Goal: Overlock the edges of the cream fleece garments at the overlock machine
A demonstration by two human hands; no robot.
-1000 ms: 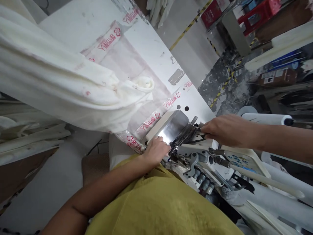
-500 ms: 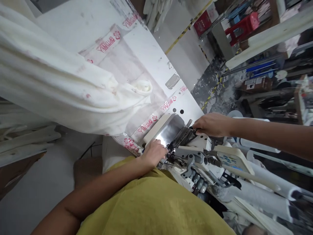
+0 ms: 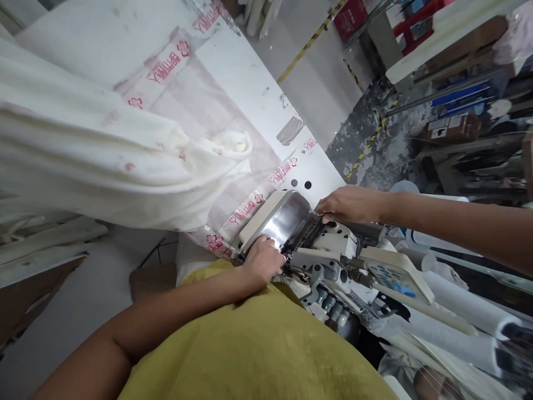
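Observation:
An overlock-type sewing machine (image 3: 350, 241) with a shiny metal plate (image 3: 287, 219) sits against my body at the near end of the white table. My left hand (image 3: 264, 260) lies at the plate's near corner beside the needle area, its fingers curled down; whatever is under the fingertips is hidden. At the plate's far side, my right hand (image 3: 343, 204) has its fingers closed on the end of a dark metal part (image 3: 306, 229) of the machine. Left of the machine, a bunched white cloth (image 3: 166, 161) drapes over the table and hangs past its edge.
Printed red-and-clear tape strips (image 3: 169, 65) hold a sheet on the white table (image 3: 237, 72). A control panel (image 3: 395, 278) and white rolls (image 3: 470, 300) are at the right. Beyond the table, the floor carries yellow-black tape (image 3: 310, 41). A brown stool (image 3: 152, 284) stands at lower left.
My right hand has shifted slightly left, nearer the shiny plate, and the dark metal part now sits closer against the plate. My left hand stays at its corner. The view has shifted a little.

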